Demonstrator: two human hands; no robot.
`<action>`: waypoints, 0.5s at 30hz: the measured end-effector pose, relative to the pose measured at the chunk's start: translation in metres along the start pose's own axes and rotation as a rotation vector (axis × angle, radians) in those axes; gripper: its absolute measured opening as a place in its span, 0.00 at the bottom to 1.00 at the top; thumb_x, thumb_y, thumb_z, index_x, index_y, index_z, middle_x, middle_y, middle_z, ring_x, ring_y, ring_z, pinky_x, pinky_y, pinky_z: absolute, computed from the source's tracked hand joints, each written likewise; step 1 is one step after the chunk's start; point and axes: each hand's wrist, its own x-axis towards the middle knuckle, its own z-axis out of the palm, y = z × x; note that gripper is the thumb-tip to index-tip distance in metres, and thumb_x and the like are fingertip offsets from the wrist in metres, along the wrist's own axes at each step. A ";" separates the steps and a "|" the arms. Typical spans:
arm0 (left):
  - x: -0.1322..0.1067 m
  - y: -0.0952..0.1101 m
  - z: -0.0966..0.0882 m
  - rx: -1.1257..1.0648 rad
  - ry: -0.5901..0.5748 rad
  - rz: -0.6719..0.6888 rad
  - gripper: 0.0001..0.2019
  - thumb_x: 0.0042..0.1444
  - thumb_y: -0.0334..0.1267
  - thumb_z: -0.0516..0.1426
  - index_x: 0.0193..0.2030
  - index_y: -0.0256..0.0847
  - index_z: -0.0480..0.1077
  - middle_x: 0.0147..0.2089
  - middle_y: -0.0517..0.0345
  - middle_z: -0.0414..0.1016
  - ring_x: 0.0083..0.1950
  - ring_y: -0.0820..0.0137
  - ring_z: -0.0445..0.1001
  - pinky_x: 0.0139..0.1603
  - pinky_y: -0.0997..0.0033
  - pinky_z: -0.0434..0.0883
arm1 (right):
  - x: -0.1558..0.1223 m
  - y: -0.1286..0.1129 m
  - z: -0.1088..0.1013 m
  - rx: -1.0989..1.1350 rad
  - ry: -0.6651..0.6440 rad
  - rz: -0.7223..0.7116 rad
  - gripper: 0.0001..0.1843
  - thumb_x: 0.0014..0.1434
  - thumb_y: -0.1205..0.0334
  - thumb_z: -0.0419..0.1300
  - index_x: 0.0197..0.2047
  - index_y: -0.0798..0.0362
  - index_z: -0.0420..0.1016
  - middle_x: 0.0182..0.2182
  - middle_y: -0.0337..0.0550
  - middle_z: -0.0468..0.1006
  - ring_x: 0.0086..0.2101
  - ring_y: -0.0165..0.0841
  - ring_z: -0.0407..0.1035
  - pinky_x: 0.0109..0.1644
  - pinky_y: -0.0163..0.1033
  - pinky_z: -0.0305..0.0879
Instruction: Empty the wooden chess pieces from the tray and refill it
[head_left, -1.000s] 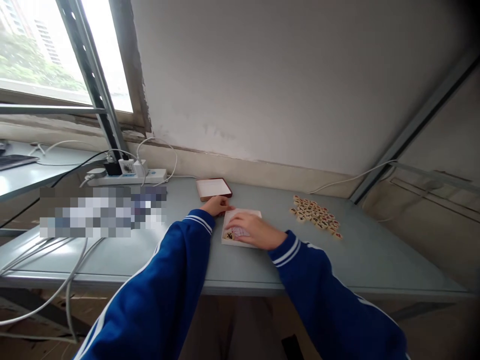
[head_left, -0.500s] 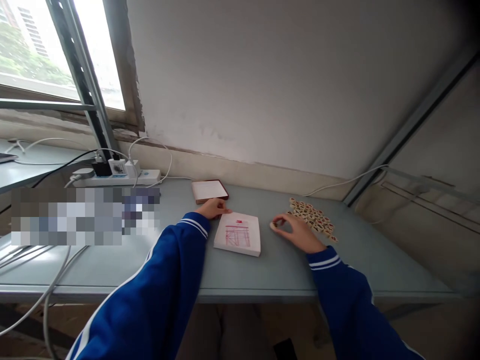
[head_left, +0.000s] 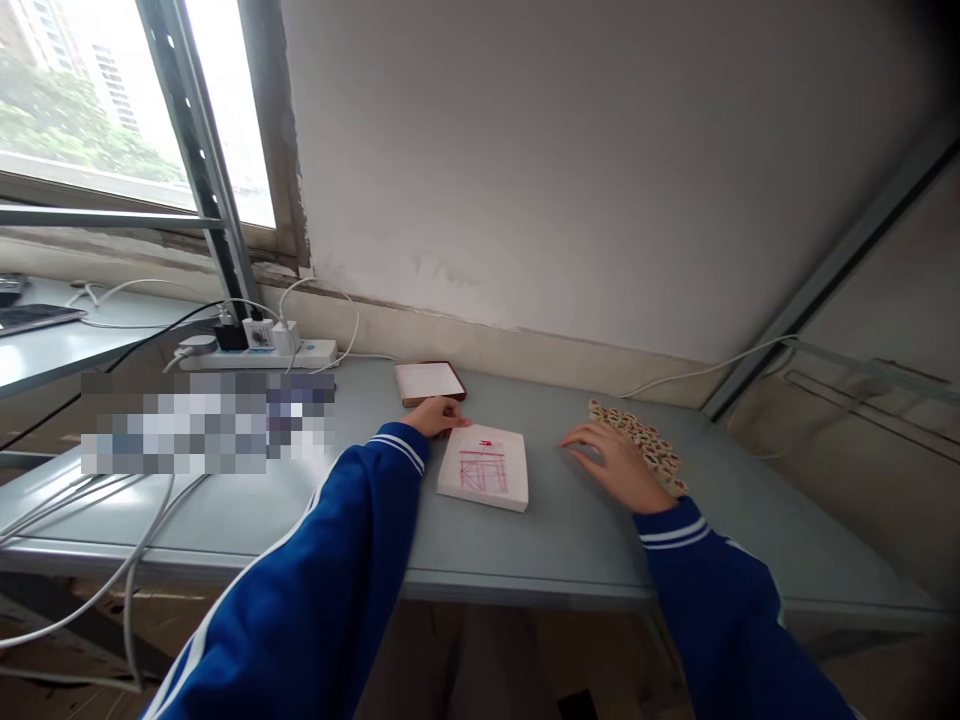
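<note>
A flat white box (head_left: 482,468) with red lines drawn on its top lies on the desk in front of me. My left hand (head_left: 442,414) is closed at its far left corner, fingertips pinching the edge. To the right, my right hand (head_left: 619,462) hovers low over the desk, thumb and fingers apart, with nothing visible between them. Beyond and partly behind that hand spreads a cluster of round cream Chinese chess pieces (head_left: 651,437) with red and dark markings. A shallow box part with a dark red rim (head_left: 430,382) and white inside lies behind my left hand.
A white power strip (head_left: 304,355) with plugged-in chargers sits by the wall at the left. Cables (head_left: 161,510) run over the desk's left side and front edge. A blurred-out patch covers things there. A metal post (head_left: 757,345) rises at the right.
My right hand held a round chess piece between thumb and fingers; now the fingers are apart and no piece shows in them. The view has turned slightly left. My left hand stays at the box.
</note>
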 end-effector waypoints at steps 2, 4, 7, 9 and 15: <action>-0.001 0.001 0.001 -0.003 0.002 0.002 0.23 0.36 0.58 0.58 0.20 0.38 0.59 0.14 0.65 0.61 0.16 0.78 0.58 0.17 0.77 0.54 | 0.026 -0.034 0.008 0.163 -0.082 -0.132 0.12 0.59 0.59 0.48 0.41 0.48 0.69 0.41 0.41 0.70 0.43 0.33 0.63 0.48 0.41 0.56; -0.003 0.001 0.001 -0.002 0.000 0.008 0.23 0.37 0.58 0.58 0.21 0.37 0.61 0.14 0.65 0.61 0.16 0.78 0.58 0.18 0.78 0.54 | 0.050 -0.058 0.024 0.222 -0.160 -0.223 0.12 0.56 0.61 0.52 0.44 0.50 0.69 0.42 0.42 0.70 0.45 0.32 0.62 0.50 0.39 0.56; -0.005 0.003 0.000 -0.004 -0.007 0.023 0.24 0.38 0.59 0.57 0.22 0.36 0.63 0.15 0.65 0.62 0.17 0.78 0.59 0.18 0.77 0.56 | 0.074 -0.072 0.051 0.249 -0.277 -0.186 0.20 0.50 0.60 0.59 0.48 0.55 0.67 0.45 0.47 0.68 0.46 0.34 0.62 0.51 0.39 0.56; -0.006 0.005 0.000 -0.007 -0.016 0.024 0.24 0.38 0.59 0.56 0.23 0.36 0.63 0.16 0.64 0.62 0.18 0.78 0.59 0.19 0.77 0.56 | 0.080 -0.072 0.064 0.260 -0.305 -0.123 0.23 0.49 0.59 0.60 0.49 0.54 0.66 0.45 0.47 0.68 0.45 0.35 0.63 0.50 0.40 0.56; -0.005 0.009 0.001 -0.016 -0.017 -0.015 0.23 0.38 0.58 0.58 0.23 0.36 0.63 0.16 0.65 0.61 0.17 0.79 0.58 0.18 0.78 0.54 | 0.075 -0.065 0.062 0.243 -0.249 -0.117 0.11 0.52 0.56 0.57 0.37 0.52 0.71 0.37 0.42 0.73 0.38 0.34 0.66 0.45 0.41 0.56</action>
